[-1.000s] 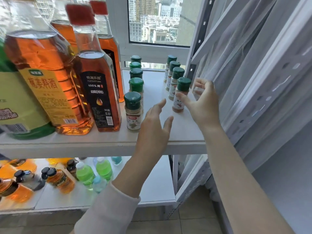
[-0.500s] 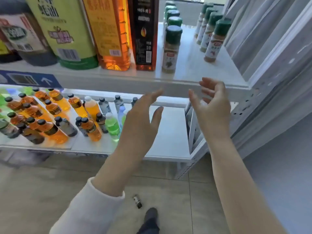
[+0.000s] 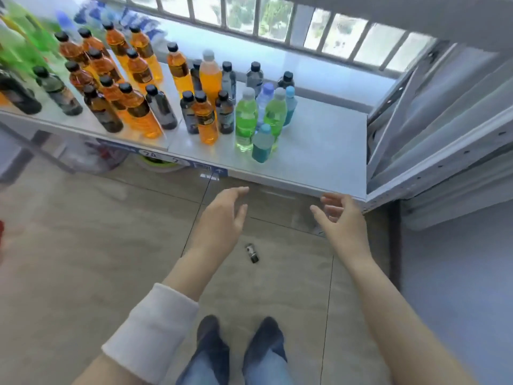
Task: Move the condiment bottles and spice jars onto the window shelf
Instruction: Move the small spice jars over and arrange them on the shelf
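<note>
a small dark object point(image 3: 252, 253), perhaps a tiny bottle, lies on the tiled floor point(image 3: 83, 245) ahead of two dark shoes point(image 3: 211, 337).

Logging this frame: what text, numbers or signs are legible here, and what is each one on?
"7A": on the blue strip along the front edge of the shelf; blurred, so not certain.
"7": further right on the same strip, cut off.
White arrow: a sign with no words, at the strip's right end.
Labels on the bottles: too blurred to read.
Small dark item on the floor: markings too small to read.
</note>
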Action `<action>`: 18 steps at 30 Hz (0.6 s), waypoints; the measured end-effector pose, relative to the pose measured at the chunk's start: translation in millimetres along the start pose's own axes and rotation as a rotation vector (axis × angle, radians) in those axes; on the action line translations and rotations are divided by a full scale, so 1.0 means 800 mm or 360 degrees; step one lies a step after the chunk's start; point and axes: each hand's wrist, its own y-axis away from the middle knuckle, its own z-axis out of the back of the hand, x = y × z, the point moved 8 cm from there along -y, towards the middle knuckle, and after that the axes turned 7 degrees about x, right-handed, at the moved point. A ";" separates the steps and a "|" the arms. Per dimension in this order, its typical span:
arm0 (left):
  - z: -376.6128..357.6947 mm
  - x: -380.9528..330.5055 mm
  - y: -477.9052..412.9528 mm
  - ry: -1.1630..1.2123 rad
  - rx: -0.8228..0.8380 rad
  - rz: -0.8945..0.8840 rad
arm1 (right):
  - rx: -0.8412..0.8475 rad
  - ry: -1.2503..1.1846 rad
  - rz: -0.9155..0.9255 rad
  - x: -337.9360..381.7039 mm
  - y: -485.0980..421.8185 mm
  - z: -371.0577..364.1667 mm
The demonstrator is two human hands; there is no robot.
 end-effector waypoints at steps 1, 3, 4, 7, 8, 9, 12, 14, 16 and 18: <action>-0.006 0.029 0.001 -0.0030 0.0010 0.0035 | 0.0046 0.0044 -0.0028 -0.017 0.000 -0.028; -0.024 0.083 0.009 -0.0073 0.0052 0.0135 | 0.0142 0.0111 -0.0102 -0.055 0.003 -0.079; -0.036 0.109 0.012 -0.0066 0.0074 0.0182 | 0.0185 0.0132 -0.0121 -0.074 0.003 -0.102; -0.086 0.185 0.007 -0.0060 0.0138 0.0275 | 0.0299 0.0214 -0.0184 -0.138 -0.016 -0.171; -0.109 0.212 0.002 -0.0070 0.0179 0.0311 | 0.0339 0.0238 -0.0227 -0.167 -0.024 -0.196; -0.135 0.240 -0.005 -0.0081 0.0221 0.0345 | 0.0381 0.0254 -0.0266 -0.199 -0.034 -0.221; -0.224 0.333 -0.032 -0.0147 0.0385 0.0436 | 0.0466 0.0321 -0.0385 -0.307 -0.064 -0.297; -0.284 0.399 -0.051 -0.0191 0.0459 0.0468 | 0.0542 0.0372 -0.0444 -0.380 -0.083 -0.348; -0.341 0.462 -0.072 -0.0226 0.0512 0.0461 | 0.0588 0.0430 -0.0485 -0.454 -0.106 -0.392; -0.389 0.519 -0.092 -0.0313 0.0536 0.0409 | 0.0582 0.0464 -0.0527 -0.522 -0.134 -0.430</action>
